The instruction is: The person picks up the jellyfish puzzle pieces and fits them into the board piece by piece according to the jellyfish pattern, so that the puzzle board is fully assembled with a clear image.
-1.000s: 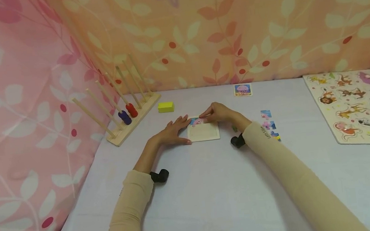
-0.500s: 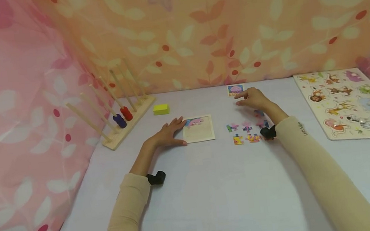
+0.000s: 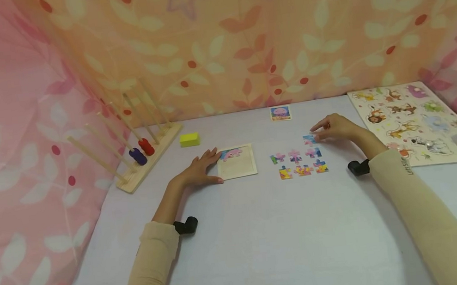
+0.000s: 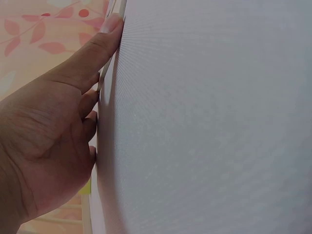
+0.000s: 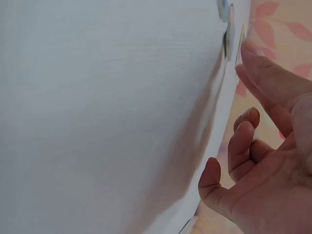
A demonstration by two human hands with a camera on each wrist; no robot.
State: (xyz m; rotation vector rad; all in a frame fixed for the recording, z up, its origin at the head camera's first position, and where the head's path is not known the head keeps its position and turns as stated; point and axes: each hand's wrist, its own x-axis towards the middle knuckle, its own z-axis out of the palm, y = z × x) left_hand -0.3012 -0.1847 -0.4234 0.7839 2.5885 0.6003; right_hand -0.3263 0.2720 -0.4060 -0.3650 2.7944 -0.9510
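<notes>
My left hand (image 3: 200,169) rests with spread, fairly straight fingers at the left side of a square wooden puzzle tray (image 3: 237,167). Its thumb lies along the tray's lower left edge, also in the left wrist view. A blue and pink jigsaw strip (image 3: 231,154) fills the tray's upper left. To the right, my right hand (image 3: 337,128) hovers low, thumb and index fingertips apart beside a blue jigsaw piece (image 3: 308,140). That piece lies on the table above two rows of loose jigsaw pieces (image 3: 295,157). In the right wrist view the other fingers are loosely bent and hold nothing.
A small picture card (image 3: 280,113) lies at the back. On the left stand a wooden peg rack (image 3: 158,152) with blue and red beads and a yellow block (image 3: 189,140). An animal puzzle board (image 3: 405,117) lies at the right, partly behind my right forearm.
My right hand has left the tray and moved right, past the picture card, down to the blue jigsaw piece. The left hand stays at the tray. The head view has turned right.
</notes>
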